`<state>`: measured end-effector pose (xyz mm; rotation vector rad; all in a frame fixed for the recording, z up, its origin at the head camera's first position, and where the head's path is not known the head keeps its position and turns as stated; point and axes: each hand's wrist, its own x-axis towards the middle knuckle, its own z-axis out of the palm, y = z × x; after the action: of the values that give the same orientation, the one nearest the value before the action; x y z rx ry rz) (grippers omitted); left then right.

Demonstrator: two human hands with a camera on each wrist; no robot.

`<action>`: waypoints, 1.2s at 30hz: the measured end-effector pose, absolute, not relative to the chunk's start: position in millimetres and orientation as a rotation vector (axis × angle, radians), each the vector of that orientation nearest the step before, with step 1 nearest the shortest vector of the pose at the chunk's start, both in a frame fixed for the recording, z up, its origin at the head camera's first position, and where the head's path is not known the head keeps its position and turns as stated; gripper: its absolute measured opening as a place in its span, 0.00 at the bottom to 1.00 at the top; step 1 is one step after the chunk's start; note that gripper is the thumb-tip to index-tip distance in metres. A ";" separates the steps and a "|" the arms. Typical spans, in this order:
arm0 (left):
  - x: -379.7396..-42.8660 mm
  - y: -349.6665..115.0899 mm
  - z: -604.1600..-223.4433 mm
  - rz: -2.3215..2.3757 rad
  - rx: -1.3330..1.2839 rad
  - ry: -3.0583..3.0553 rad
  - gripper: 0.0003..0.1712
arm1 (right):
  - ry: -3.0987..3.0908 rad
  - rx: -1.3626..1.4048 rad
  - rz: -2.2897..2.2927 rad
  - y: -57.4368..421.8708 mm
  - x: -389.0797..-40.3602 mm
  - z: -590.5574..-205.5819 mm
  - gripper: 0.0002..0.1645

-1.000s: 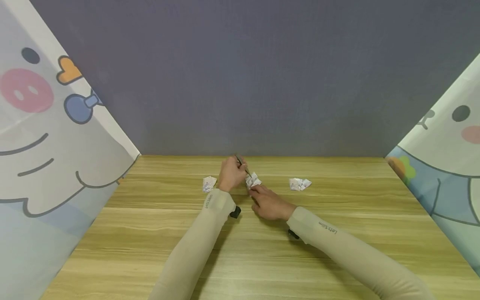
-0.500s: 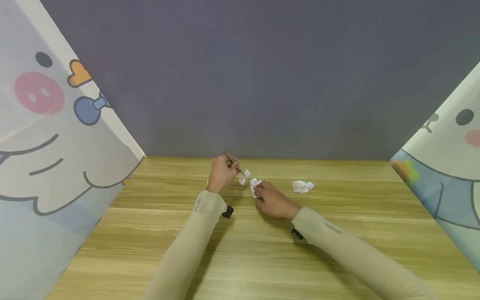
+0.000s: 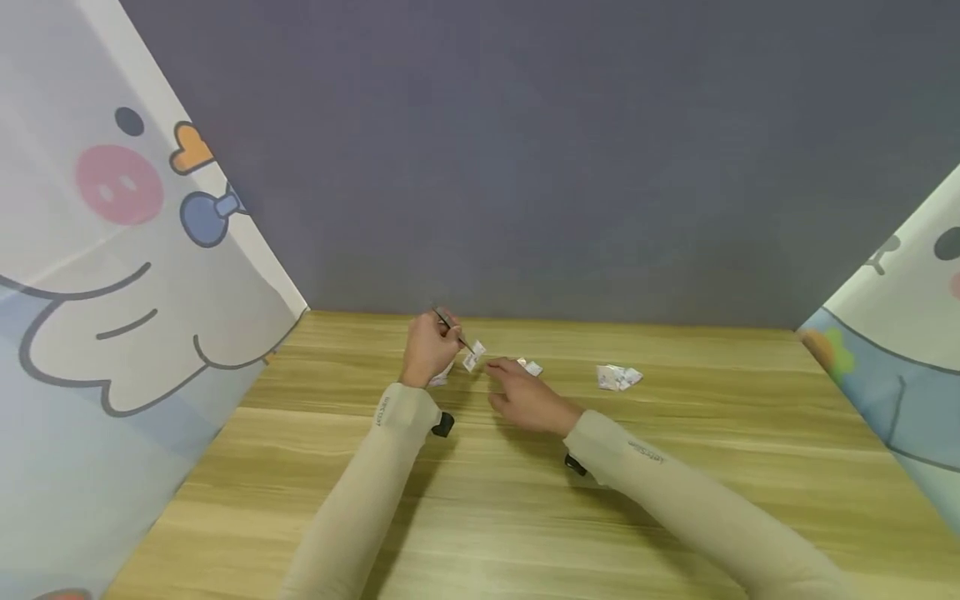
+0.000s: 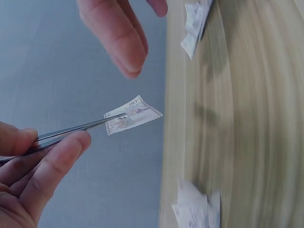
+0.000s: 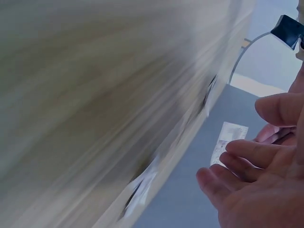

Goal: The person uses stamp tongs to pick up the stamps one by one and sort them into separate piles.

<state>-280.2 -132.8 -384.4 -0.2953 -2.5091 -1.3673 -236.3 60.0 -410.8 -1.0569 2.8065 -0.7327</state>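
My left hand (image 3: 427, 348) pinches a pair of metal tweezers (image 4: 69, 132) between thumb and fingers. The tips of the tweezers hold a postage stamp (image 4: 135, 117) with serrated edges and a printed "80", up above the table. Close to that stamp, on its right in the head view, hovers my right hand (image 3: 531, 402) with fingers loosely extended and nothing in them. Behind it a small pile of stamps (image 3: 533, 367) shows in part. Another pile (image 3: 440, 377) lies beside the left hand, partly covered by it.
A third small pile of stamps (image 3: 619, 377) rests on the wooden table (image 3: 480, 517) farther right. A grey panel (image 3: 525, 167) rises at the table's back edge. Cartoon-printed walls (image 3: 180, 317) stand at both sides.
The tweezers have lifted a stamp off the middle pile and moved left with it. My right hand, earlier touching that pile, has let go and come over toward the held stamp.
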 end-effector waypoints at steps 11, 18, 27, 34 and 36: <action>-284.3 -131.1 -391.9 -1.385 -0.216 -2.575 0.02 | 2.771 -1.005 -0.677 48.0 -235.7 -413.4 0.32; -284.9 -116.1 -393.7 -1.383 -0.299 -2.533 0.05 | 2.812 -0.963 -0.715 62.9 -231.6 -411.9 0.31; -286.2 -84.3 -394.9 -1.413 -0.382 -2.521 0.06 | 2.879 -0.854 -0.774 100.6 -227.5 -410.0 0.30; -286.9 -61.4 -396.7 -1.402 -0.433 -2.513 0.06 | 2.978 -0.852 -0.781 136.1 -224.8 -410.7 0.26; -286.6 -54.6 -397.8 -1.427 -0.446 -2.522 0.06 | 3.001 -0.848 -0.773 145.5 -223.4 -411.1 0.25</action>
<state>-286.6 -54.6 -397.8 -0.4462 -2.5220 -1.4270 -223.4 145.5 -411.1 -0.8482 3.0012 -0.7733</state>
